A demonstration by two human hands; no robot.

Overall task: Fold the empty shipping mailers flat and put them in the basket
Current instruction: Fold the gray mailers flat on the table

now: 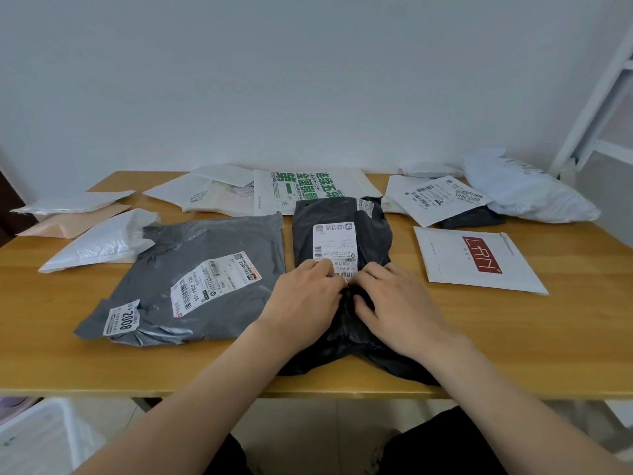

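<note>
While the black mailer [375, 234] lies at the middle of the tabletop [513, 337], reaching to its front edge, it is held by both hands in the head view. The left hand [305, 298] is curled at the lower edge of the white label [335, 248], and the right hand [402, 305] is set just beside it, fingers bent into the bunched plastic (each grip is narrow and closed on the mailer). A grey mailer [205, 279] is seen just beside it on the left, and a white envelope [476, 258] with a red logo lies apart on the right. More white mailers [212, 192] are spread along the far edge. A white basket [34, 437] is seen below the tabletop at the lower left.
</note>
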